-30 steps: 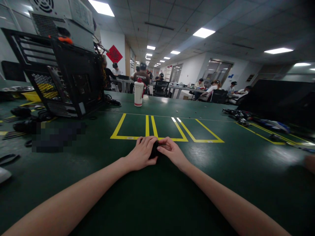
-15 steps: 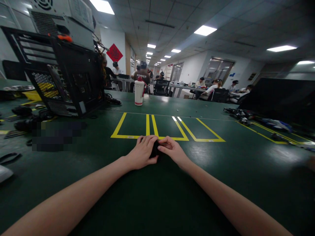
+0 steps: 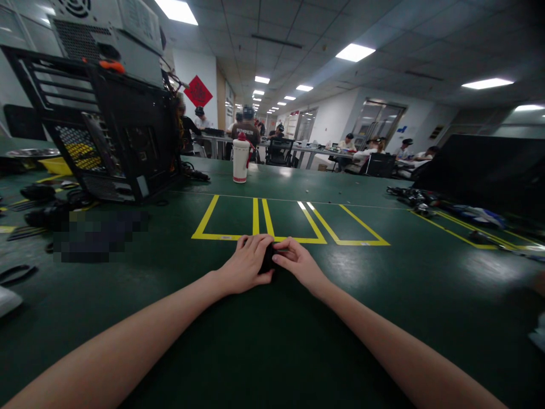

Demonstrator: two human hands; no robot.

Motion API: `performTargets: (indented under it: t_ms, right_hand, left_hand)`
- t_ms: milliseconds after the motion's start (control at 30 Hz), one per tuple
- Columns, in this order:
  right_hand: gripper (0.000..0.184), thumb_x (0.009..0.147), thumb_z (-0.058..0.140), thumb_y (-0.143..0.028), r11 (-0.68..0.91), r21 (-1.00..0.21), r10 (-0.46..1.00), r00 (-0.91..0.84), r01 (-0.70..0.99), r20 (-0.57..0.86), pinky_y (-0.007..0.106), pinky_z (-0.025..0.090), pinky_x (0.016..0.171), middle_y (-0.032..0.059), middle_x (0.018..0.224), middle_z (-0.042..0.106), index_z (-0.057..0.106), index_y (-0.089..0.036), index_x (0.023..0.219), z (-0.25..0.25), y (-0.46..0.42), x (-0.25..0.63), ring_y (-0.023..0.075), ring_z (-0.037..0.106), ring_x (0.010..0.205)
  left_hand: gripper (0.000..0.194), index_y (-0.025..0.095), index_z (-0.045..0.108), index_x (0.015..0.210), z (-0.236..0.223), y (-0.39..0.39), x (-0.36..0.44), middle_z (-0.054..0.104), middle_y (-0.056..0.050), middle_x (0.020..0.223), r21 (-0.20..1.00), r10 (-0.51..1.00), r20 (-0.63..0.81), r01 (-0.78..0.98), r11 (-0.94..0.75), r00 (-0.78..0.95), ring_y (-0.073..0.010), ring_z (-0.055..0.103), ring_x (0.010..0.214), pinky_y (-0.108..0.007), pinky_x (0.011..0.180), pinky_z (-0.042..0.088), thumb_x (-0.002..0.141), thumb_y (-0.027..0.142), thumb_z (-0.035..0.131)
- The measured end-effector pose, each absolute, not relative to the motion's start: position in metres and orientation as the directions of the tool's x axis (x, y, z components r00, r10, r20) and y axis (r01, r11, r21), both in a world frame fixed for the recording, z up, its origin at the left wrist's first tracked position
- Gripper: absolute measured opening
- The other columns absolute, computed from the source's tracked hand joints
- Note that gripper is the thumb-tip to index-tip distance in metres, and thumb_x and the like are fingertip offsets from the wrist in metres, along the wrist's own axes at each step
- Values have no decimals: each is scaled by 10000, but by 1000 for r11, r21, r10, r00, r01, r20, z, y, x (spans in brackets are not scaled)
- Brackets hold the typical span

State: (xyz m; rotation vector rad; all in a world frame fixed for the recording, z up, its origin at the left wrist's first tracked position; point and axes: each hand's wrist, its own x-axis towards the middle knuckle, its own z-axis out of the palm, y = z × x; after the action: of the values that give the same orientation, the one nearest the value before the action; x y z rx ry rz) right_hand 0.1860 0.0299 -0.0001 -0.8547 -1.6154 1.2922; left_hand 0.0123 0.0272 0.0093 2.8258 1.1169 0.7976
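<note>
My left hand [image 3: 247, 264] is wrapped round a small black object [image 3: 268, 259] on the green table [image 3: 272, 341]. What kind of object it is I cannot make out, as the fingers cover most of it. From the other side my right hand [image 3: 298, 262] pinches at its edge, thumb and fingertips drawn together. Both hands sit just in front of the yellow tape outlines [image 3: 293, 239] on the tabletop.
A black computer case [image 3: 123, 136] stands at the left with a grey power supply [image 3: 110, 34] on top. Behind the tape is a white tumbler [image 3: 240, 161]. Cables [image 3: 415, 199] lie at the right beside a large dark panel [image 3: 485, 170]. People sit at far tables.
My hands and the black object stay almost where they were. At the far right edge a pale bluish shape has come into view.
</note>
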Motion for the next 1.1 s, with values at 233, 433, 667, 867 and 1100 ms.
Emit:
performTargets:
  t_ms: [233, 433, 667, 867, 1100]
  right_hand:
    - [332, 673, 625, -237, 191, -981, 908, -386, 38, 162, 385, 399, 914, 42, 1025, 537, 486, -206, 973, -3, 34, 189, 173, 533, 988]
    - [392, 600, 689, -180, 199, -980, 874, -447, -29, 190, 357, 432, 869, 6, 985, 518, 453, -224, 909, -1, 32, 190, 159, 546, 947]
    - [240, 700, 603, -230, 216, -976, 911, -360, -6, 203, 350, 422, 874, 15, 979, 543, 501, -214, 917, 3, 30, 186, 149, 549, 935]
    - [352, 643, 651, -197, 131, -991, 899, -419, -29, 130, 380, 403, 908, 29, 1000, 557, 497, -204, 959, 3, 33, 189, 172, 541, 978]
    - [257, 670, 629, -207, 189, -980, 905, -377, -60, 197, 342, 427, 874, 8, 963, 540, 491, -217, 887, 0, 28, 185, 149, 544, 946]
  left_hand:
    - [590, 151, 255, 1208, 8, 28, 14, 396, -122, 1198, 170, 641, 467, 650, -741, 609, -257, 379, 1094, -444, 941, 249, 717, 321, 533]
    - [594, 157, 256, 1209, 10, 27, 13, 390, -119, 1205, 179, 647, 444, 647, -741, 619, -255, 376, 1102, -443, 945, 248, 711, 317, 538]
    - [581, 165, 248, 1212, 11, 26, 13, 397, -115, 1199, 176, 642, 456, 645, -744, 616, -253, 384, 1096, -445, 942, 253, 727, 324, 525]
    - [574, 162, 251, 1212, 12, 25, 12, 395, -118, 1199, 178, 646, 448, 646, -742, 618, -254, 385, 1094, -446, 942, 252, 731, 326, 519]
    - [591, 157, 246, 1212, 9, 27, 14, 399, -122, 1194, 176, 640, 468, 645, -743, 610, -257, 385, 1091, -449, 935, 259, 719, 311, 533]
